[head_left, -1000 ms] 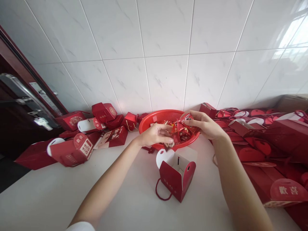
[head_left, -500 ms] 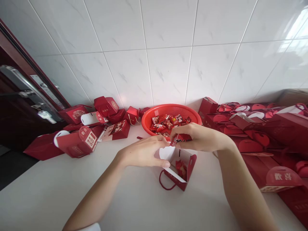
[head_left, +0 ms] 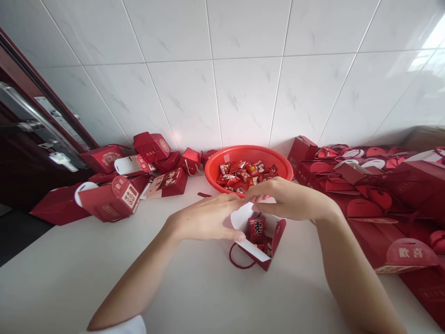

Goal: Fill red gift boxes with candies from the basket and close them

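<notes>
A small red gift box (head_left: 270,265) with a white inside and a cord handle stands on the table, its top open. My left hand (head_left: 205,218) grips its left side, the thumb over the white edge. Above the box's far side is my right hand (head_left: 288,197), its thumb and fingers apart. Just below the right thumb a red snack packet (head_left: 257,228) with a dark character lies in the box, on top of other red wrapped pieces. The left fingertips are hidden behind the box.
Behind the hands, a red plastic basket (head_left: 210,173) holds several wrapped snacks. Red boxes (head_left: 111,204) sit at the left near a door handle (head_left: 34,121). Many more red boxes (head_left: 375,232) are piled at the right. A white tiled wall (head_left: 243,102) rises behind the white table (head_left: 208,292).
The red packet that was between my right fingers at the box's rim is now inside the box, and the right fingers have parted. The left hand keeps its hold; the view has shifted slightly.
</notes>
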Demonstrator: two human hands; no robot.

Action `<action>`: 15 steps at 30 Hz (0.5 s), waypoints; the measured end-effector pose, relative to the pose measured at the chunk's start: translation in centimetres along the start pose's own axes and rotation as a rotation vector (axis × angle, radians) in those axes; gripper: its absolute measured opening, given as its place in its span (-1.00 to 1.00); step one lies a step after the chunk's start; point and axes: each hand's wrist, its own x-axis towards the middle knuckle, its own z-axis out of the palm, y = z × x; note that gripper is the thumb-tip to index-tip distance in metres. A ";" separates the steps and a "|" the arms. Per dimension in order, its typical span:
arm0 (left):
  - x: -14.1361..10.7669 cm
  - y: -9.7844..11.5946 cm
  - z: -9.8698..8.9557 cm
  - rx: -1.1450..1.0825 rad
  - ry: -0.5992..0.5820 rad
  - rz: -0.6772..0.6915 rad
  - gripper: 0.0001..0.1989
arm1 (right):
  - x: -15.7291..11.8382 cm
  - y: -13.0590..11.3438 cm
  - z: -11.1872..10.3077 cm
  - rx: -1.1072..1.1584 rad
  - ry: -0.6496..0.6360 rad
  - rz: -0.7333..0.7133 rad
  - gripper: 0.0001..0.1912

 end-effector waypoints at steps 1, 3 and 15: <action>0.0 0.1 0.0 0.000 0.004 0.004 -0.35 | -0.3 -0.3 -0.3 0.015 0.011 -0.006 -0.76; -0.1 0.1 0.0 0.009 0.010 0.001 -0.39 | -0.9 -0.8 -1.0 0.046 0.062 -0.009 -0.80; -0.6 0.0 0.5 0.020 0.000 0.027 -0.45 | -6.3 0.6 1.7 0.118 0.057 0.110 -0.71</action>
